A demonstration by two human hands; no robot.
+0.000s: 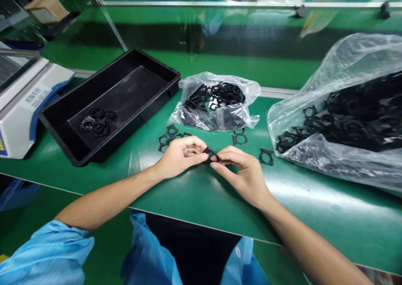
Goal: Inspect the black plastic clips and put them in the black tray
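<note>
Between both hands, just above the green table, is a small black plastic frame with a round opening (207,151). My left hand (182,156) pinches its left side with thumb and fingers. On the opposite side, my right hand (241,169) grips it between thumb and forefinger. Several similar black frames (172,130) lie on the table just beyond my left hand. Past my right hand lies another loose frame (240,139), and one more frame (266,156) rests farther right. The fingers partly cover the held piece.
A black tray (147,111) with a small pile of black frames (99,122) stands at the left, beside a white and blue machine (27,104). An open clear bag (201,119) of frames lies at the back. A larger bag (317,159) fills the right side.
</note>
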